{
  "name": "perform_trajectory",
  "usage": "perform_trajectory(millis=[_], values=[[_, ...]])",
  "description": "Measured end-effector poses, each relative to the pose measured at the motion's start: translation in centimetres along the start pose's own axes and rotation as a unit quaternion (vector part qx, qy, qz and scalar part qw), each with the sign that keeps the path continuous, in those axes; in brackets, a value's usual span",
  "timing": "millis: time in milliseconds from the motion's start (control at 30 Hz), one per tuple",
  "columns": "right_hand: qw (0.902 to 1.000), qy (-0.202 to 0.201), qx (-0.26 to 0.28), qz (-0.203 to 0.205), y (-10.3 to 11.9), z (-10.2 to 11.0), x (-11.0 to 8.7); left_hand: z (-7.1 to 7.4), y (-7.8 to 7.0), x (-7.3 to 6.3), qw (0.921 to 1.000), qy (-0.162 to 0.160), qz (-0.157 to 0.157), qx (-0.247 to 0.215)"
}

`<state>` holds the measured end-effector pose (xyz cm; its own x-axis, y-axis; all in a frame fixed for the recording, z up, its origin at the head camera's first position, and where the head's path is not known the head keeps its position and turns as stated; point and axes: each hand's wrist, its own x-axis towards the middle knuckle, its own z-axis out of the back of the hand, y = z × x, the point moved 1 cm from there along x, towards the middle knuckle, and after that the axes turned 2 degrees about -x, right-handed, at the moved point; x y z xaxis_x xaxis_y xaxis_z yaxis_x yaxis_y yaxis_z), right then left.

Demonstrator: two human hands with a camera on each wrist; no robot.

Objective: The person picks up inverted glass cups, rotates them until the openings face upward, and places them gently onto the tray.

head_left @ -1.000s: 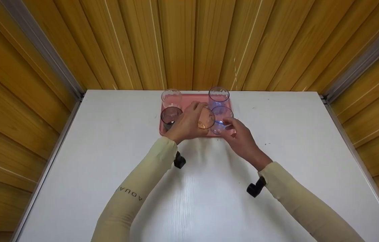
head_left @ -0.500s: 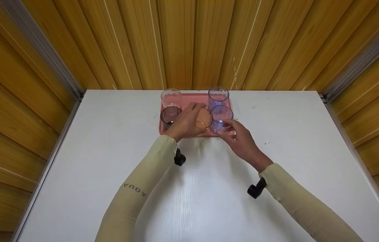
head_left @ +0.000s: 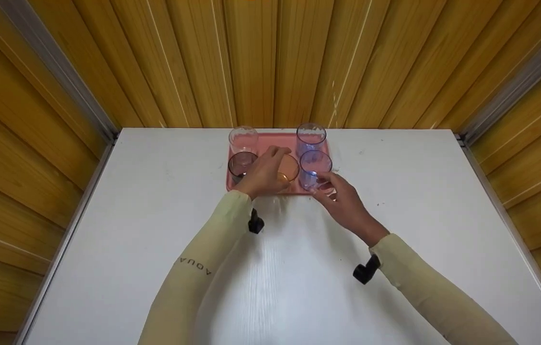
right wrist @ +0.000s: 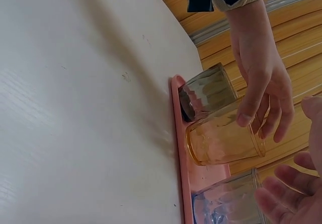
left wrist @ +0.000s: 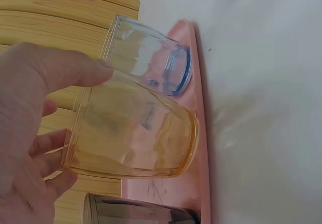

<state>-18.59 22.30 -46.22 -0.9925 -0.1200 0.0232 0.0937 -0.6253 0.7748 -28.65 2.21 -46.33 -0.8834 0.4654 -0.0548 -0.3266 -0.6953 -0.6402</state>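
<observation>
On the pink tray (head_left: 275,139), my left hand (head_left: 265,173) holds an amber glass (head_left: 289,168) near its rim. In the left wrist view the thumb (left wrist: 83,73) lies on one side of the upright amber glass and the fingers on the other. My right hand (head_left: 344,199) is beside the front blue glass (head_left: 316,167). Its fingers (right wrist: 282,189) are apart and loosely bent near that glass's rim, not wrapped round it. A dark smoky glass (head_left: 241,165) is left of the amber one, partly behind my left hand.
A clear glass (head_left: 243,138) stands at the tray's back left and another blue glass (head_left: 311,136) at its back right. The tray lies near the far edge of the white table (head_left: 179,163), against a wood-panelled wall (head_left: 251,62).
My left hand and the amber glass have shifted slightly left, away from the front blue glass toward the smoky one. The right hand has hardly moved.
</observation>
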Motion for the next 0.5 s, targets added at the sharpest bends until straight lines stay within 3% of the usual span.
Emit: perform_trajectory(millis=[500], values=[[0.9997,-0.004,-0.022,-0.004,-0.18,-0.08,-0.26,-0.55,0.42,0.89,0.9996,0.001,0.028,0.000]])
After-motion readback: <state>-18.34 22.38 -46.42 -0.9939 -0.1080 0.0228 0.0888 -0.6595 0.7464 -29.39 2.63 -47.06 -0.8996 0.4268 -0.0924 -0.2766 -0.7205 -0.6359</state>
